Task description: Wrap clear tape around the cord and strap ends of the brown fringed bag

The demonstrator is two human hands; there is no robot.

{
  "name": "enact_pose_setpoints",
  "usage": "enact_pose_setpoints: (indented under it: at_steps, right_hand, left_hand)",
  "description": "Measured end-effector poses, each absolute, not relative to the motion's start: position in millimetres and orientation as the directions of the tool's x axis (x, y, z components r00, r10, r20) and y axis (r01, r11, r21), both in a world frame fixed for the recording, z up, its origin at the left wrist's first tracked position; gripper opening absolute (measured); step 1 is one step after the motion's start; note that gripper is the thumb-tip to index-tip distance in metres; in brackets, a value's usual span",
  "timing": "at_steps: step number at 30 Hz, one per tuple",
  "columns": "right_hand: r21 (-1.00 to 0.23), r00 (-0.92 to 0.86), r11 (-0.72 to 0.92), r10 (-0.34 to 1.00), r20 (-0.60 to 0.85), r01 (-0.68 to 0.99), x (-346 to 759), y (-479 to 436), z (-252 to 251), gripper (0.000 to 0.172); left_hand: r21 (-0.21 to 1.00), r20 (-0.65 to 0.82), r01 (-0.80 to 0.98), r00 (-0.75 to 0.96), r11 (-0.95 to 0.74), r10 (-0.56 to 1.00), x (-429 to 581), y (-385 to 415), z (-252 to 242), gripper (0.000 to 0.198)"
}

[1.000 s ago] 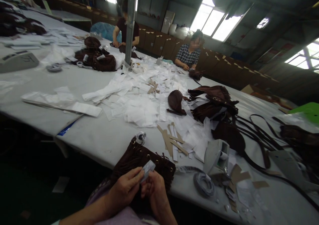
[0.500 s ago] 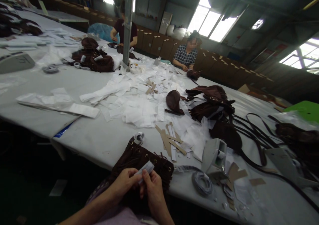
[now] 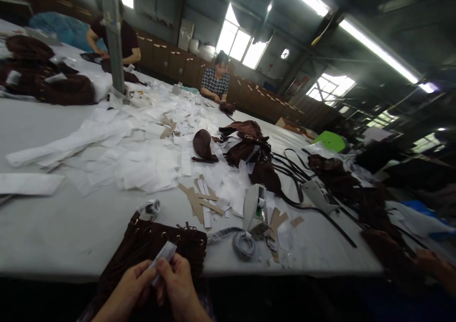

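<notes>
A dark brown fringed bag [image 3: 146, 232] with brass eyelets rests at the table edge in front of me. Over it, my left hand [image 3: 130, 286] is closed, its fingertips pinching the lower part of a pale, thin wrapping strip [image 3: 168, 251]. My right hand [image 3: 178, 284] grips the same strip with the thumb pressed on its face. Whether the strip encloses something, such as a tie, cannot be seen. A wrapped piece of hardware [image 3: 151, 208] sits at the bag's far left corner. To the right lies a coiled, plastic-wrapped strap [image 3: 244, 245].
A tape dispenser [image 3: 255, 210] stands right of the bag, near cardboard strips [image 3: 199, 201]. White paper sheets [image 3: 149, 165] spread over the table, with brown bags [image 3: 245, 144] beyond. A metal post [image 3: 113, 42] rises at left. Co-workers sit across; another person's hand [image 3: 432, 265] shows at right.
My view has turned to the right, so the bag and hands appear further left. Both hands keep hold of the pale strip. Another person's hand at the right has come into view.
</notes>
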State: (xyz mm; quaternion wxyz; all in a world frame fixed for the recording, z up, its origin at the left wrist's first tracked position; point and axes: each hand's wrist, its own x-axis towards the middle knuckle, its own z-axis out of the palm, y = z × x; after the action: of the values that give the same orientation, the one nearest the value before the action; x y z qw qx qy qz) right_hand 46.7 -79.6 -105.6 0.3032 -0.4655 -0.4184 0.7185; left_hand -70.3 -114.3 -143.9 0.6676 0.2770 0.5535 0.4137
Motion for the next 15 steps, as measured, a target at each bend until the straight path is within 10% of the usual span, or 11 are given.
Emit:
enact_pose_setpoints:
  at_steps: [4,7,11,15]
  right_hand:
    - [-0.914,-0.336,-0.377,0.849,-0.406,0.153,69,-62,-97,0.055]
    - [-0.892,0.209,-0.161,0.975,-0.076,0.422,134,-20,-72,0.051]
    - [-0.841,0.604,-0.254,0.79,0.106,0.479,254,40,-40,0.065]
    - [-0.823,0.621,-0.334,0.783,0.028,0.459,320,71,-41,0.053]
  left_hand:
    - [0.825,-0.537,-0.255,-0.079,0.504,0.84,-72,-115,-141,0.05]
    - [0.837,-0.537,-0.21,-0.134,0.505,0.833,-78,-114,-139,0.049]
    - [0.828,-0.554,-0.175,-0.1,0.533,0.827,-81,-114,-146,0.051]
    - [0.829,-0.547,-0.187,-0.081,0.526,0.833,-79,-114,-153,0.05]
